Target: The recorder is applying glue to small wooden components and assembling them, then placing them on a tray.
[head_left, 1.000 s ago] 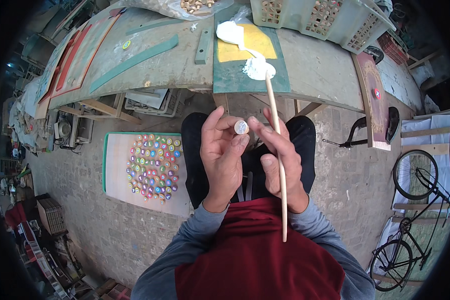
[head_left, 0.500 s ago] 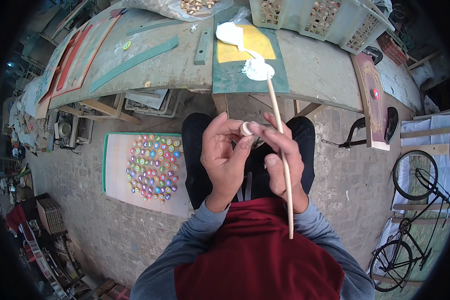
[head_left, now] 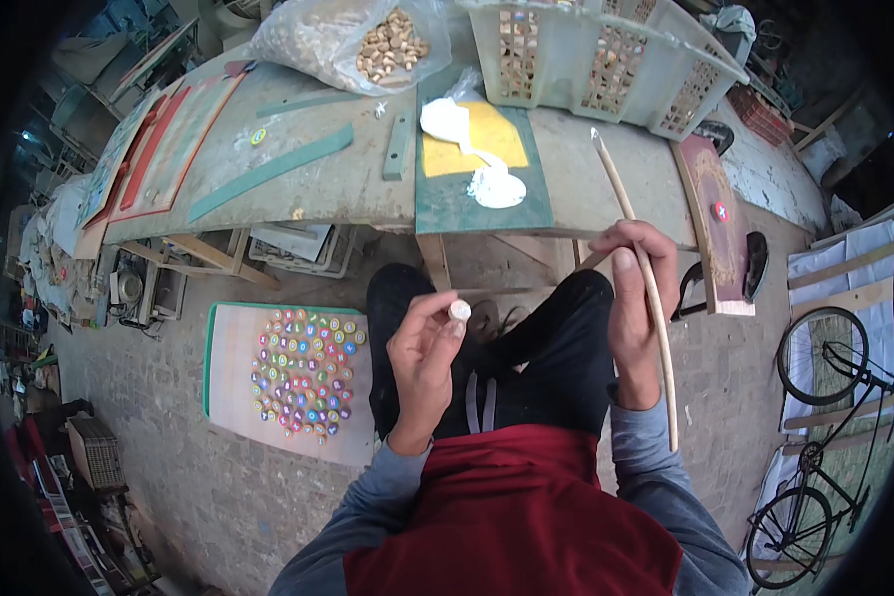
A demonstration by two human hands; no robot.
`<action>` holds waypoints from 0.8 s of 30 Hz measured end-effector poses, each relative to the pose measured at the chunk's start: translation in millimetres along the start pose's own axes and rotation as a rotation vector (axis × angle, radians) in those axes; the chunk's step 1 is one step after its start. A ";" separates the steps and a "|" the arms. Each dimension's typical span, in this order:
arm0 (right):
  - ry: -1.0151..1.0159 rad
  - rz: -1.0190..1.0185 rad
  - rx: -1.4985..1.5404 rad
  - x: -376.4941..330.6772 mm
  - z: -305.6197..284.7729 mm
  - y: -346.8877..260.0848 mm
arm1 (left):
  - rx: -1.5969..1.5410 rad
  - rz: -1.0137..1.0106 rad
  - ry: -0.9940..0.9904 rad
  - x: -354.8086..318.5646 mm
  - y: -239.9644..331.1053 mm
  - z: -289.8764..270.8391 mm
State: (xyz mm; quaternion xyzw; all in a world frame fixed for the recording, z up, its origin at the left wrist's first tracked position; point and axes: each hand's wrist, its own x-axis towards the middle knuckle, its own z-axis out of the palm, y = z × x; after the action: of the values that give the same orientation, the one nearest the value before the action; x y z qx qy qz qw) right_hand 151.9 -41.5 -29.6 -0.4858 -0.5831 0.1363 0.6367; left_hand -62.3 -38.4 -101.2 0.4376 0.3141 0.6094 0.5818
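My left hand [head_left: 422, 363] pinches a small round wooden disc [head_left: 460, 310] between thumb and fingers, its pale face turned up. Off to the right, my right hand [head_left: 638, 308] grips a long thin wooden stick [head_left: 618, 187]. The stick's whitish tip points away from me, above the table's front edge and apart from the disc. White paste [head_left: 497, 187] lies in a puddle on a green board [head_left: 445, 211]. It trails back to a white lump [head_left: 445, 121] on a yellow sheet [head_left: 513, 139].
On the table [head_left: 318, 194] stand a clear bag [head_left: 298, 45] of wooden pieces [head_left: 392, 48] and a pale plastic crate [head_left: 561, 74]. Low on my left is a green-edged board [head_left: 233, 397] bearing several coloured letter discs [head_left: 303, 372]. A bicycle [head_left: 810, 457] is at the right.
My hands have drawn apart. The right hand moved right and forward with the stick, away from the disc. The left hand still holds the disc, slightly lower and left. The view has tilted up.
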 end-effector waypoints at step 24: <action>-0.388 -0.283 -0.799 148.3 65.1 74.1 | -0.324 -0.033 0.068 -10.4 18.9 -37.3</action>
State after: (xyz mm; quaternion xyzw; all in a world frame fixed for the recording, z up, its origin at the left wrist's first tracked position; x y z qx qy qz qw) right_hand 166.0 134.5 -6.6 -0.5743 -0.7588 -0.0986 0.2911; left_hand -104.7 -46.3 -101.7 0.3118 0.2384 0.6568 0.6438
